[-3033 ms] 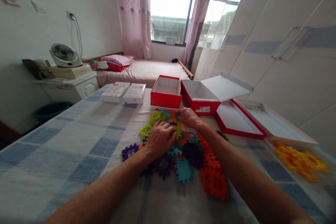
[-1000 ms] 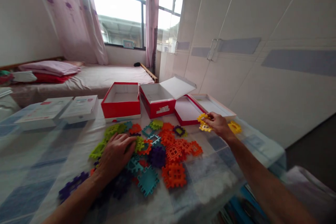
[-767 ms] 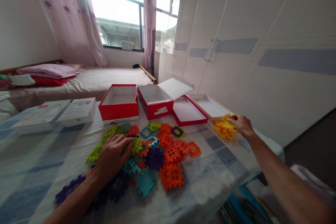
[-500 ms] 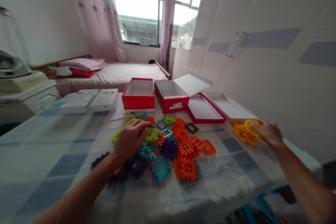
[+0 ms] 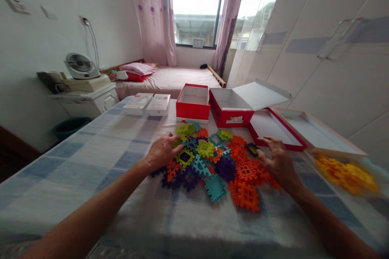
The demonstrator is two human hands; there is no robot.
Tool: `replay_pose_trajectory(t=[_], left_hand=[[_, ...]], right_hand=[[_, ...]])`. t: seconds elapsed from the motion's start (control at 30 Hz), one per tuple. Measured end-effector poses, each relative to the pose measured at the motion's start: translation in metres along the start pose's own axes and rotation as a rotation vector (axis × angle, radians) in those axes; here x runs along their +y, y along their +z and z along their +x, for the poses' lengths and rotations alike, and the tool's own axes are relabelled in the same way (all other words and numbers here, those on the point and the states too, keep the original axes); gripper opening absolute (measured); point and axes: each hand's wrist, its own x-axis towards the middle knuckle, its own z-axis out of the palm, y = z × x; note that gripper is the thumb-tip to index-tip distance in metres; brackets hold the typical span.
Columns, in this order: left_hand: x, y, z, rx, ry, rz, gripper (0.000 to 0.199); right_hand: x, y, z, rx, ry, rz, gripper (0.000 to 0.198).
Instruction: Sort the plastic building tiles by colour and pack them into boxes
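Observation:
Flat notched plastic building pieces lie heaped on the table. My left hand (image 5: 162,151) is at the heap's left edge, thumb and fingers closed around a lime-green building piece (image 5: 177,143). Beside it lie a lime-green frame piece (image 5: 184,157) and dark purple pieces (image 5: 190,178). My right hand (image 5: 276,160) hovers at the heap's right side with fingers apart, holding nothing. Its fingertips are close to a small dark purple piece (image 5: 251,149) and orange pieces (image 5: 245,170). A teal square piece (image 5: 215,187) lies at the front. Yellow pieces (image 5: 346,174) form a separate pile at the far right.
Behind the heap stand an open red box (image 5: 193,111) and a second red box (image 5: 234,119) with its lid raised. A red lid (image 5: 299,143) and a pale tray (image 5: 334,143) lie to the right. Two white boxes (image 5: 158,106) sit back left on the checked tablecloth (image 5: 100,198).
My right hand has let go of the yellow pieces at the far right and moved left to the heap. My left hand has shifted to the heap's left edge. The view has turned left.

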Motion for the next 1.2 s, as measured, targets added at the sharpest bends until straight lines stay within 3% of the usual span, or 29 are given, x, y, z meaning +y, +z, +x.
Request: replay_pose_trajectory(t=[0.13, 0.3, 0.47, 0.6, 0.8, 0.93, 1.1, 1.2], left_hand=[[0.029, 0.011, 0.003, 0.027, 0.133, -0.105, 0.033], [0.047, 0.021, 0.013, 0.033, 0.285, -0.250, 0.029], [0.022, 0.016, 0.026, 0.190, 0.069, -0.524, 0.037], [-0.009, 0.013, 0.029, 0.260, -0.014, -0.536, 0.034], [-0.029, 0.019, 0.029, 0.257, -0.144, -0.433, 0.035], [-0.033, 0.024, 0.031, 0.263, -0.199, -0.408, 0.035], [-0.034, 0.029, 0.032, 0.274, -0.181, -0.377, 0.033], [-0.033, 0.030, 0.032, 0.272, -0.160, -0.364, 0.033]], right_hand=[[-0.024, 0.015, 0.003, -0.082, 0.012, 0.082, 0.034], [-0.059, 0.011, 0.013, -0.176, -0.055, 0.184, 0.030], [-0.109, 0.017, 0.022, -0.357, -0.313, 0.271, 0.034], [-0.134, 0.030, 0.022, -0.523, -0.511, 0.234, 0.037], [-0.128, 0.032, 0.030, -0.531, -0.380, 0.033, 0.015], [-0.122, 0.023, 0.035, -0.505, -0.353, -0.029, 0.015], [-0.147, 0.009, 0.010, -0.634, -0.488, 0.162, 0.022], [-0.166, 0.012, -0.006, -0.686, -0.555, 0.204, 0.029]])
